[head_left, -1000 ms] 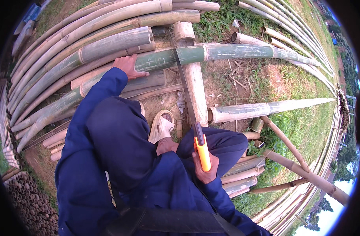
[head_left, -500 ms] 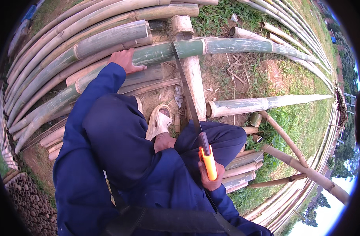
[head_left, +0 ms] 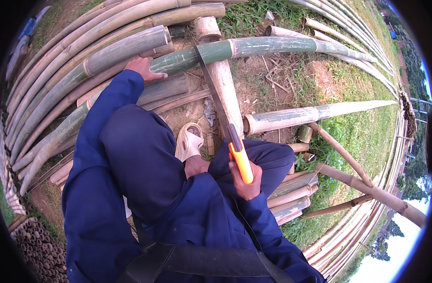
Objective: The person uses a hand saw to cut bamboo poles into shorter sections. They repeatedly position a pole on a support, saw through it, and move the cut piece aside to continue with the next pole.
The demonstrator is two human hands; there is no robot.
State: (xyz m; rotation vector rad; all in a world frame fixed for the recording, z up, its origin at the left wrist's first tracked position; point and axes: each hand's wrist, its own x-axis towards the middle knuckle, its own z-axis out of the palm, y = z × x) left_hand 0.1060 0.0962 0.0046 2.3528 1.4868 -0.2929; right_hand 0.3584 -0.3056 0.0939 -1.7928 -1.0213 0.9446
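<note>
A long green bamboo pole [head_left: 268,45] lies across the view, resting on a pale bamboo support [head_left: 226,89]. My left hand [head_left: 144,69] presses down on this pole to the left of the support, thumb spread to the side. In my right hand [head_left: 247,181] is the orange handle of a handsaw [head_left: 210,80], fingers wrapped round it. The saw's long dark blade runs away from me and crosses the green pole just left of the support. How deep the blade sits in the pole I cannot tell.
Several bamboo poles [head_left: 107,23] are stacked at the left. Another pole [head_left: 291,118] stretches off to the right over grass. Short cut pieces [head_left: 296,188] lie beside my right knee, near a slanted bamboo frame [head_left: 367,186]. My sandalled foot [head_left: 190,141] stands below the green pole.
My right hand and the saw have moved up and slightly left, pushing the blade farther across the pole. My left hand stays on the pole; the whole view has shifted a little.
</note>
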